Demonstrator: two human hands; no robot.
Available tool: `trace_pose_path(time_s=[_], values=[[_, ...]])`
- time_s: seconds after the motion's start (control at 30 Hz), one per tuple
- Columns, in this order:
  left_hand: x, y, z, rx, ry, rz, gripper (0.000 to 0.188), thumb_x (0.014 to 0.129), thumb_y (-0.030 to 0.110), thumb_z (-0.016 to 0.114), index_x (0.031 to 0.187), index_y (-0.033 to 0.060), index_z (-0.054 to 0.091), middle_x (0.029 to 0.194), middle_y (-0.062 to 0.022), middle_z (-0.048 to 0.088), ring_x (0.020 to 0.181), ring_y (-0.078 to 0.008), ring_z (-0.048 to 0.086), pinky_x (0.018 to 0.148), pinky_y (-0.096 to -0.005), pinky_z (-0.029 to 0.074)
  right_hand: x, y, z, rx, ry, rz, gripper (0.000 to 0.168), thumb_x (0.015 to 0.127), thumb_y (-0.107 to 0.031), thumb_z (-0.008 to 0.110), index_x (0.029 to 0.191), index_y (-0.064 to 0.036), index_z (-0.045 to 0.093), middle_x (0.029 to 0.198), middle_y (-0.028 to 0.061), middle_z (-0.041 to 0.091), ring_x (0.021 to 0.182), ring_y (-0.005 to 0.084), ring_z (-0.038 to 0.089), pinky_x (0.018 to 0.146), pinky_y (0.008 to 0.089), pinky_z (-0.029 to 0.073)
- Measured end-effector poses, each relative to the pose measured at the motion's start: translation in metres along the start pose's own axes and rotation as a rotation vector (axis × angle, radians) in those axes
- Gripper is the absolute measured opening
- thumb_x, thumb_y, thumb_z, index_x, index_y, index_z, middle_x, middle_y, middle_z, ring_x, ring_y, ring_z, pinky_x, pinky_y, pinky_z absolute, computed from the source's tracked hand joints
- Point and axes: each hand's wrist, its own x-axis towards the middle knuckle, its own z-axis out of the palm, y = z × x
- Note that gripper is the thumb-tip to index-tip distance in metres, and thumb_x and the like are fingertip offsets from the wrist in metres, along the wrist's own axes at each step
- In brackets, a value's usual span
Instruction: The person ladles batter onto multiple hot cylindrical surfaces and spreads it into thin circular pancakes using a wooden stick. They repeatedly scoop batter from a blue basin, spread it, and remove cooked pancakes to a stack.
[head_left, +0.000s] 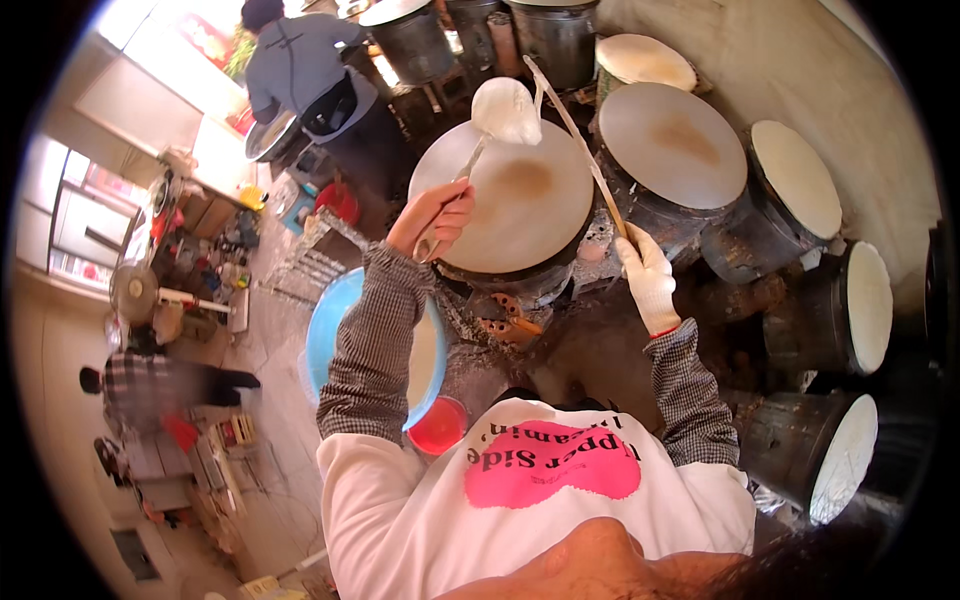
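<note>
My left hand (437, 220), bare, is closed round the handle of a ladle (506, 112) whose bowl is coated in white batter. The ladle hangs over the far part of a large round griddle (480, 225) with a brown patch on its pale surface. In my right hand (645, 274), in a white glove, is a long wooden stick (589, 154); it slants up past the griddle's right edge, its far end smeared white near the ladle. Below my left forearm stands a light blue basin (322, 322) holding pale liquid.
Another griddle (671, 146) with a brown patch stands to the right. Several dark drum stoves (795, 442) with pale round tops curve round the right side. A red bucket (437, 425) is beside the basin. One person (307, 82) works at upper left; another (150, 382) stands farther left.
</note>
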Motion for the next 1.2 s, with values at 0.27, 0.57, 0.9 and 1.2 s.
trace_pose_path(time_s=[0.27,0.57,0.9,1.2], values=[[0.116,-0.014,-0.022,0.688,0.362,0.09,0.03,0.1,0.031,0.045,0.082,0.0072,0.045,0.063,-0.0004,0.044,0.046,-0.0124,0.042,0.041,-0.03,0.037,0.004,0.042,0.032,-0.6,0.05,-0.067,0.042,0.092,-0.032,0.061,0.131,-0.017,0.058,0.103,0.0173,0.062,0.091,0.0368,0.063,0.079,0.0436,0.051],[0.127,-0.032,-0.068,0.928,0.639,0.26,0.035,0.097,0.035,0.049,0.083,0.0023,0.049,0.067,-0.007,0.052,0.051,-0.0191,0.051,0.048,-0.0351,0.044,-0.001,0.026,0.057,-0.462,0.118,0.068,0.038,0.091,-0.031,0.062,0.126,-0.019,0.062,0.108,0.0166,0.066,0.101,0.0341,0.063,0.088,0.0377,0.05],[0.105,-0.03,-0.127,1.346,0.85,0.539,0.038,0.094,0.036,0.055,0.098,-0.0021,0.054,0.076,-0.0174,0.06,0.073,-0.0324,0.061,0.068,-0.0428,0.046,0.016,0.012,0.071,-0.579,-0.009,0.188,0.041,0.092,-0.036,0.058,0.129,-0.018,0.06,0.109,0.0181,0.065,0.102,0.0354,0.062,0.089,0.0432,0.049],[0.079,-0.029,-0.139,1.502,0.799,0.694,0.031,0.09,0.029,0.064,0.097,0.0019,0.051,0.076,-0.0161,0.061,0.071,-0.0356,0.061,0.066,-0.0438,0.046,0.028,0.015,0.083,-0.569,0.092,0.044,0.041,0.091,-0.037,0.059,0.129,-0.022,0.06,0.105,0.0184,0.065,0.097,0.0361,0.064,0.085,0.0426,0.05]])
